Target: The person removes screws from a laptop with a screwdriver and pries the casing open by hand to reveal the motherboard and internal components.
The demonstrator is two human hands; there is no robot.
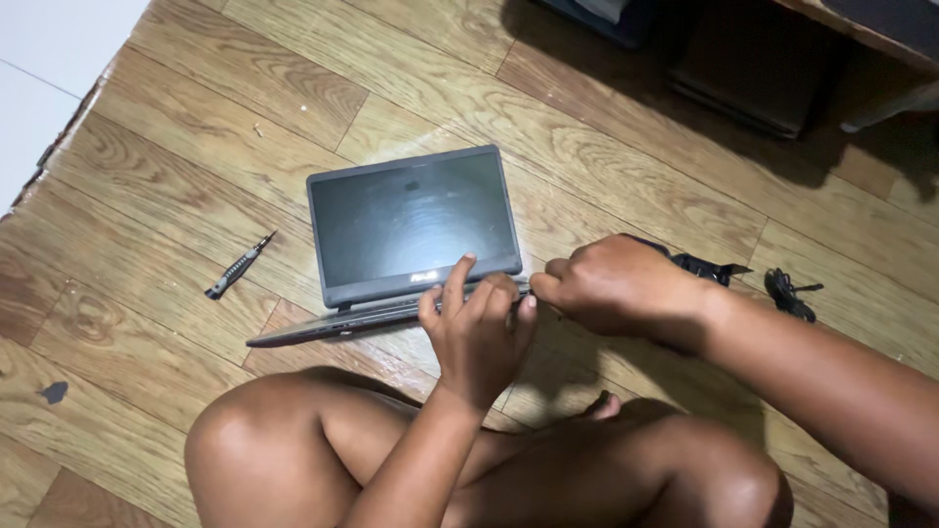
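Observation:
A small grey laptop (411, 230) lies on the wooden floor with its dark screen opened flat, facing up. My left hand (477, 332) grips the laptop's base at its near right edge, fingers curled over the hinge area. My right hand (614, 284) is closed at the laptop's right corner, thumb and fingers pinched together against the edge; what it pinches is hidden. My bare knees sit below the laptop.
A small black screwdriver (239, 265) lies on the floor left of the laptop. Black cable pieces (792, 291) lie to the right, behind my right wrist. Dark furniture (753, 59) stands at the top right. A white wall (49, 78) borders the floor at the top left.

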